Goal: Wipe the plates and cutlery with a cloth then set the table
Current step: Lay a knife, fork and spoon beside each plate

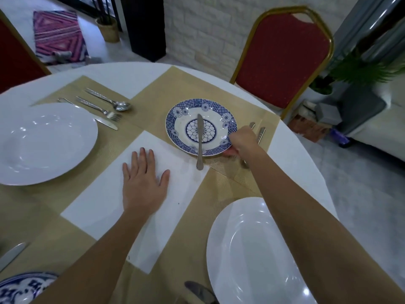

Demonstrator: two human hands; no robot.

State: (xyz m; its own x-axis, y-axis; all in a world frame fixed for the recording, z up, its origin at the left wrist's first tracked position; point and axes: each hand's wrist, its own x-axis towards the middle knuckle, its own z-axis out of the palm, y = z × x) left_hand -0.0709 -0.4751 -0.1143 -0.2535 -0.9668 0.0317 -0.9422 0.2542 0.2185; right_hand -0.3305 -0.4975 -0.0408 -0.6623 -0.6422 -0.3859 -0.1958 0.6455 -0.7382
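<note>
well, in the head view the left hand (142,183) lies palm down with its fingers straight and spread on the bare white middle of the round table (114,73), holding nothing. the right hand (242,142) reaches further out and grips the near right rim of the blue patterned plate (182,128), thumb over the edge and fingers curled beneath it. this plate sits on a tan placemat (153,95) at the far setting, in front of a red chair (282,62). a table knife (199,139) lies across the plate, its handle overhanging the near rim onto the mat. just right of the plate, two cutlery handles (261,133) show on the mat, largely hidden by the right hand and wrist; which pieces they are cannot be told. to the left a white plate (43,143) rests on another mat, with a spoon (111,102), a fork (98,108) and a second knife (105,123) by its far edge. a nearer white plate (241,249) is partly covered by the right forearm. a knife blade (199,291) shows beside it at the bottom edge. another blue plate (19,288) is cut off in the bottom left corner.
</note>
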